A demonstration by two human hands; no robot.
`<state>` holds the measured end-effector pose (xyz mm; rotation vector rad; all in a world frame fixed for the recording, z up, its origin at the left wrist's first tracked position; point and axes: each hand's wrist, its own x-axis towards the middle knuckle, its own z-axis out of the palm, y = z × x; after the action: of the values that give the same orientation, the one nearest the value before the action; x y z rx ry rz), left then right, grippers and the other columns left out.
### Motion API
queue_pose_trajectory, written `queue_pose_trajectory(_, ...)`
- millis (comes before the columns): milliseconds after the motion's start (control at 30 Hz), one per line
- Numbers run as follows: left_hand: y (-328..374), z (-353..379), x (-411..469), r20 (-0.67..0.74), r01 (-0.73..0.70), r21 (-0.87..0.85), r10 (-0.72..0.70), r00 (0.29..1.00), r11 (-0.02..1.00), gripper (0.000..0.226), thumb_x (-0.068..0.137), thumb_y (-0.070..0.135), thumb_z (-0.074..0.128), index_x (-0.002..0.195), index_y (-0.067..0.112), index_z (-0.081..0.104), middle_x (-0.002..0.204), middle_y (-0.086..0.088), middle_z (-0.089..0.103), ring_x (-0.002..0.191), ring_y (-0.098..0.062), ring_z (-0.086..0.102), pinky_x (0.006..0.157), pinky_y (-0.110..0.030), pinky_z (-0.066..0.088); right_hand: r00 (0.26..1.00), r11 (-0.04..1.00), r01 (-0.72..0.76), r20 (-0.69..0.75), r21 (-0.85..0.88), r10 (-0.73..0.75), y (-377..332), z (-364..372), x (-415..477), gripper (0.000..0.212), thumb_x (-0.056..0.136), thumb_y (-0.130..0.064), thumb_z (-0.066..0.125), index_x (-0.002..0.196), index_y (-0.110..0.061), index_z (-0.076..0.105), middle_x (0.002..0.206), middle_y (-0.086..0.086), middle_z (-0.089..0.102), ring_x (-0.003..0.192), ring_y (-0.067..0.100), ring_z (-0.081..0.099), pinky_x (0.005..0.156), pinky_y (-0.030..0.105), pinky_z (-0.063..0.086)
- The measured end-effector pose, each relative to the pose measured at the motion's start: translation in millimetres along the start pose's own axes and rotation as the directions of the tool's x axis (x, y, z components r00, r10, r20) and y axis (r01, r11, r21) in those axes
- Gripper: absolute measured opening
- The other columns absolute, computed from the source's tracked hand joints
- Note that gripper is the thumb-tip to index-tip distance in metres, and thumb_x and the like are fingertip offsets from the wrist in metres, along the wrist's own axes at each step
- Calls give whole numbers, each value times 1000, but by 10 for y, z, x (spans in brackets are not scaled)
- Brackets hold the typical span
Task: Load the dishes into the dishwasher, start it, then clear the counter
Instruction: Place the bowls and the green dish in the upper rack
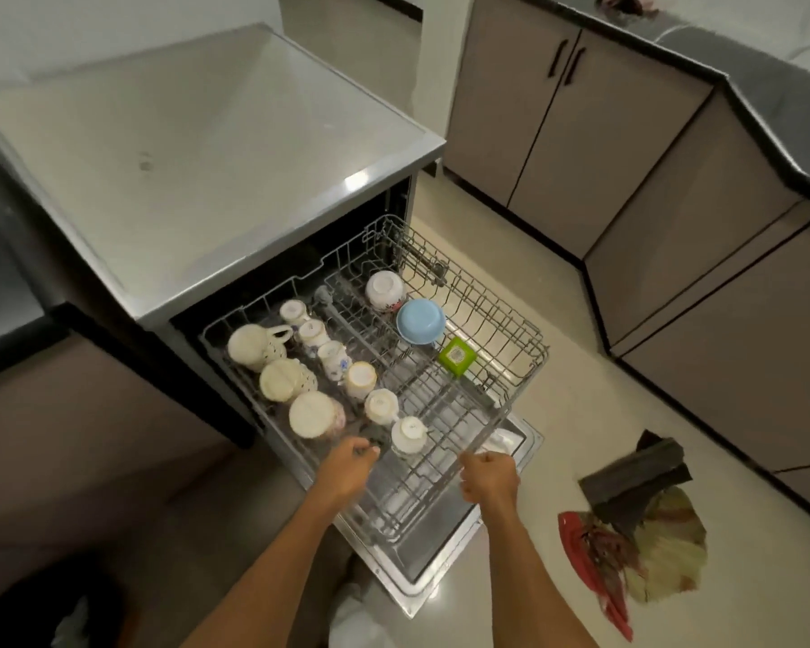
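The dishwasher (216,147) stands open with its door (422,586) folded down. Its upper wire rack (501,409) is pulled out over the door. Several white cups and mugs (361,380) sit upside down along the rack's left side. A white bowl (384,288), a blue bowl (421,321) and a small green cup (457,355) lie farther right. My left hand (344,467) grips the rack's front edge near a white cup (408,435). My right hand (489,477) grips the front rail at the rack's right part.
Brown cabinets (557,128) under a dark counter (768,119) run along the right. A heap of red, green and black cloths (641,521) lies on the pale floor to the right of the door. A dark counter edge (10,329) is at the left.
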<state>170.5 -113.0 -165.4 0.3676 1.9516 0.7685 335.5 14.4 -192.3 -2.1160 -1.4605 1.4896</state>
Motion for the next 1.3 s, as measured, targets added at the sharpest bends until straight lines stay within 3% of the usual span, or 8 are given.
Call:
queue_pose_trajectory(233, -255, 604, -400, 13, 131, -234, -132, 991, 963, 17, 97, 18, 51, 91, 4, 58, 69, -7, 54, 51, -13, 47, 45, -21, 37, 992, 996, 33, 122, -88, -22, 221, -242, 83, 39, 87, -31, 72, 58, -14, 51, 58, 6, 56, 60, 27, 60, 69, 40, 53)
queue_pose_trajectory(433, -297, 1086, -300, 83, 301, -396, -293, 953, 867, 26, 100, 28, 46, 79, 15, 51, 59, 1, 44, 46, -11, 39, 43, -22, 33, 972, 979, 119, 223, -166, -80, 200, -204, 488, 28, 89, -40, 68, 96, -15, 58, 93, 8, 54, 88, 26, 56, 86, 42, 51)
queue_pose_trajectory(500, -311, 1195, -237, 50, 338, -424, -350, 935, 840, 31, 100, 39, 43, 83, 14, 51, 69, -1, 50, 57, -15, 49, 51, -24, 41, 966, 977, 111, 250, -182, -63, 196, -182, 632, 54, 92, -37, 65, 132, -2, 53, 104, 11, 58, 101, 30, 61, 94, 43, 51)
queue_pose_trajectory(567, -317, 1316, -159, 27, 353, -530, -401, 916, 771, 36, 100, 43, 43, 101, 9, 54, 80, -5, 56, 68, -18, 55, 57, -25, 47, 954, 976, 120, 293, -183, -62, 221, -167, 812, 61, 94, -34, 61, 138, 5, 45, 98, 10, 57, 99, 31, 62, 98, 47, 51)
queue_pose_trajectory(767, -146, 1714, -17, 32, 343, -787, -521, 853, 513, 52, 102, 36, 42, 138, -1, 41, 119, -26, 60, 97, -33, 61, 69, -32, 53, 909, 994, 32, 417, -101, 13, 255, -60, 1314, 20, 99, -27, 54, 111, -12, 48, 90, 12, 56, 69, 20, 54, 69, 33, 51)
queue_pose_trajectory(967, -21, 1845, 199, -11, 107, -981, -606, 796, 159, 28, 101, 8, 44, 124, -8, 46, 104, -30, 62, 103, -42, 60, 92, -43, 49, 892, 996, -86, 445, -18, 85, 195, 29, 1605, 18, 101, -9, 48, 88, 1, 56, 70, 13, 55, 62, 22, 52, 63, 35, 49)
queue_pose_trajectory(1167, -47, 1783, 291, -6, 20, -999, -679, 734, 30, 14, 96, -1, 49, 100, -15, 54, 80, -30, 62, 72, -35, 64, 50, -36, 56, 912, 997, -12, 409, -71, 41, 231, 133, 1640, 19, 97, -4, 51, 80, 1, 59, 64, 12, 56, 61, 23, 52, 68, 40, 50)
queue_pose_trajectory(1300, -47, 1618, 327, -24, 5, -999, -685, 728, 40, 16, 96, 1, 51, 99, -14, 54, 80, -30, 64, 65, -34, 67, 43, -34, 56, 923, 994, 56, 384, -97, -15, 129, 248, 1574, 22, 96, -11, 56, 81, 3, 63, 72, 15, 63, 64, 26, 58, 67, 38, 51)
